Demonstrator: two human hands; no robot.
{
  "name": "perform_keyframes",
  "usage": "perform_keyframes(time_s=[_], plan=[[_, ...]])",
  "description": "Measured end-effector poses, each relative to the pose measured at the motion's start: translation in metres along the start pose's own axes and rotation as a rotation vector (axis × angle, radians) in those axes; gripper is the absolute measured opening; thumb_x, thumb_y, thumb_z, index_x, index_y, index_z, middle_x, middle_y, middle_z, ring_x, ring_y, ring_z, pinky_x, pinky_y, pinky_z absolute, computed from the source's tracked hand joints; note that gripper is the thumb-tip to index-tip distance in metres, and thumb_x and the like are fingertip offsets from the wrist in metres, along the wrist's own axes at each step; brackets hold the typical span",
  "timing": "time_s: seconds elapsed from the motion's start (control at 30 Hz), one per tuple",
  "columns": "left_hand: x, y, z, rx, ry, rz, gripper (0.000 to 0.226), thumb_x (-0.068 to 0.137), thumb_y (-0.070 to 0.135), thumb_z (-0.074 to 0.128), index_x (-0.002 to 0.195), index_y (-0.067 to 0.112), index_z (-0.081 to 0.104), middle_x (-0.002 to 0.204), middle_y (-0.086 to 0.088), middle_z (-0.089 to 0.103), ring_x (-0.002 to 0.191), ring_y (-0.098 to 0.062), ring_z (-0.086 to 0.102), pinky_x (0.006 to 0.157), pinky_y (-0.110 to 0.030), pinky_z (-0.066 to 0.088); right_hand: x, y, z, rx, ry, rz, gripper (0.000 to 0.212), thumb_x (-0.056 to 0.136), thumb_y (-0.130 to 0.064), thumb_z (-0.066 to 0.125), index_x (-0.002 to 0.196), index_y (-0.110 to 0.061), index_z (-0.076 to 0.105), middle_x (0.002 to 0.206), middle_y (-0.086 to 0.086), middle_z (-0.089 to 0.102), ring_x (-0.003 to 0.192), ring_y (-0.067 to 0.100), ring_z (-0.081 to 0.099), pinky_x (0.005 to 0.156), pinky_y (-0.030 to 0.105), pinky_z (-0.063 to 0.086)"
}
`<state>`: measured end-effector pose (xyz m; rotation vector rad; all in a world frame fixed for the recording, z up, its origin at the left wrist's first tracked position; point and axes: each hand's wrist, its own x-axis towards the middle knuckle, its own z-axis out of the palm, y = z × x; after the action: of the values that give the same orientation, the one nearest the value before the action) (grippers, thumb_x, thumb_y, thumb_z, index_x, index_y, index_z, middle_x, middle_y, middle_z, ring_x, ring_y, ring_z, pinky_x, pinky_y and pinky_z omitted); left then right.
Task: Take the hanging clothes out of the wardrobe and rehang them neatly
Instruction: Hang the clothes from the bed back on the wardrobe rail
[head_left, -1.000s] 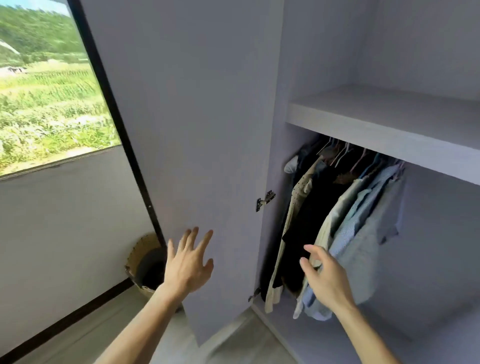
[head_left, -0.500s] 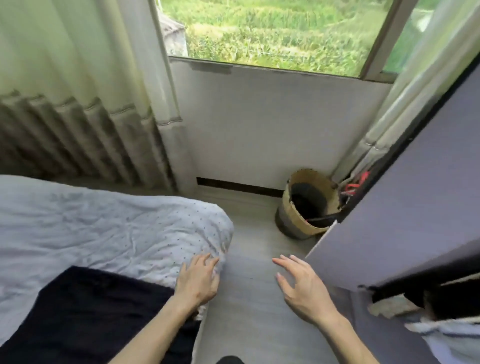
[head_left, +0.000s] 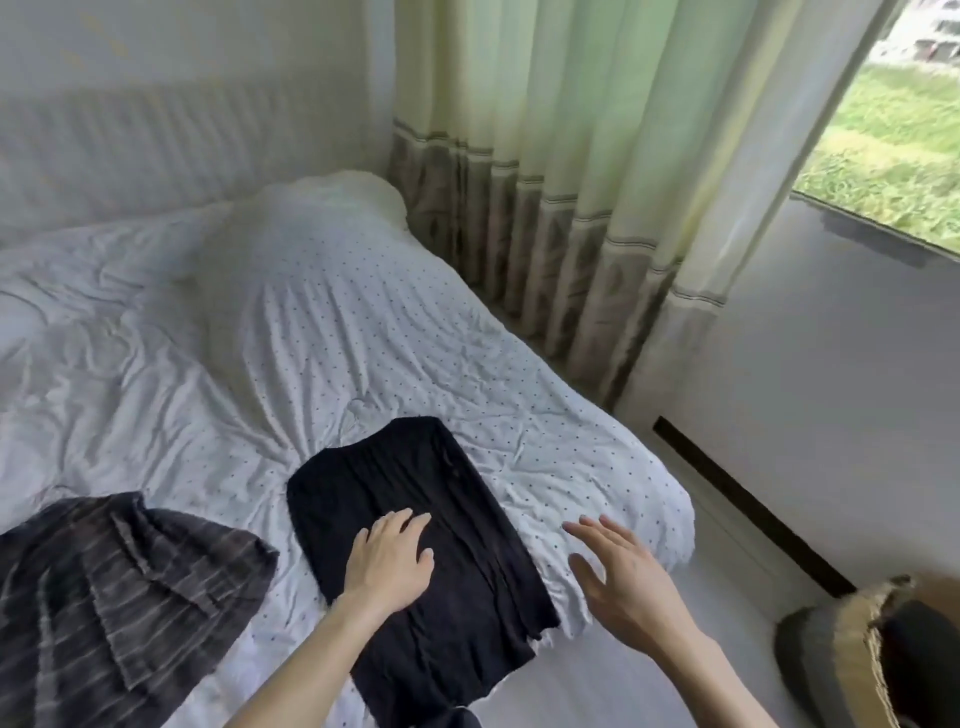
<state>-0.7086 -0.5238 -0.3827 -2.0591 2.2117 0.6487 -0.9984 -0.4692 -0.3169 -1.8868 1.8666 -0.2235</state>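
1. step in hand: judged to be the laying-out stage. two garments lie on the bed (head_left: 322, 332) off their hangers, and rehanging is not yet begun. the wardrobe is not in view.
2. left of the black garment (head_left: 395, 483): a grey striped garment (head_left: 119, 587) lies loose and rumpled on the sheet, apart from it.
3. the black garment itself lies folded flat at the near edge of the bed, its lower end hanging over the edge. the left hand (head_left: 389, 564) rests palm down on it, fingers (head_left: 402, 519) straight and spread, gripping nothing.
4. just right of the black garment: the right hand (head_left: 628, 577) hovers over the sheet, fingers (head_left: 615, 530) open and relaxed, holding nothing. whether it touches the sheet cannot be told.
5. next move, as judged: gather the black garment with both hands without spoiling its fold, then carry it to a hanger. no hanger shows here, so one must be fetched.
6. surface: the white dotted sheet is soft and creased around the black garment. cloth may drag or slide off the near edge.
7. room: beyond and right of the black garment hangs a pale curtain (head_left: 545, 182). further right is a window (head_left: 893, 145), and low at the far right a woven basket (head_left: 857, 654) stands on the floor (head_left: 587, 686).
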Motion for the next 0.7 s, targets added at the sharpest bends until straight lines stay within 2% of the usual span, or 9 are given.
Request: perform_keyframes(time_s=[0.17, 0.33, 0.47, 0.7], plan=[[-0.034, -0.024, 0.008, -0.078, 0.032, -0.181, 0.057, 0.101, 0.043, 0.039, 0.156, 0.03, 0.026, 0.162, 0.004, 0.026, 0.15, -0.015, 0.021, 0.12, -0.04, 0.023, 0.019, -0.017, 0.002, -0.031, -0.066, -0.148, 0.043, 0.104, -0.045, 0.037, 0.147, -0.044, 0.037, 0.156, -0.023, 0.032, 0.15, 0.002, 0.013, 0.117, 0.021, 0.018], [-0.065, -0.036, 0.028, -0.079, 0.0, -0.321, 0.057, 0.101, 0.042, 0.039, 0.155, 0.03, 0.027, 0.16, 0.005, 0.028, 0.148, -0.015, 0.026, 0.119, -0.041, 0.026, 0.023, -0.02, 0.022, -0.014, -0.186, -0.235, 0.044, 0.104, -0.042, 0.037, 0.148, -0.043, 0.035, 0.156, -0.022, 0.031, 0.15, 0.002, 0.011, 0.118, 0.023, 0.021], [-0.079, -0.046, 0.045, -0.082, -0.041, -0.374, 0.057, 0.099, 0.042, 0.041, 0.154, 0.029, 0.031, 0.158, 0.004, 0.033, 0.145, -0.018, 0.032, 0.116, -0.041, 0.032, 0.021, -0.017, 0.043, -0.038, -0.27, -0.265, 0.045, 0.104, -0.043, 0.035, 0.149, -0.042, 0.034, 0.158, -0.019, 0.03, 0.151, 0.004, 0.01, 0.118, 0.026, 0.024], [-0.071, -0.061, 0.07, -0.121, -0.147, -0.425, 0.058, 0.098, 0.04, 0.041, 0.154, 0.029, 0.029, 0.159, 0.005, 0.031, 0.146, -0.018, 0.029, 0.117, -0.045, 0.029, 0.039, -0.014, 0.076, -0.128, -0.411, -0.271, 0.046, 0.105, -0.04, 0.034, 0.151, -0.036, 0.033, 0.156, -0.017, 0.035, 0.152, 0.011, 0.013, 0.116, 0.027, 0.024]])
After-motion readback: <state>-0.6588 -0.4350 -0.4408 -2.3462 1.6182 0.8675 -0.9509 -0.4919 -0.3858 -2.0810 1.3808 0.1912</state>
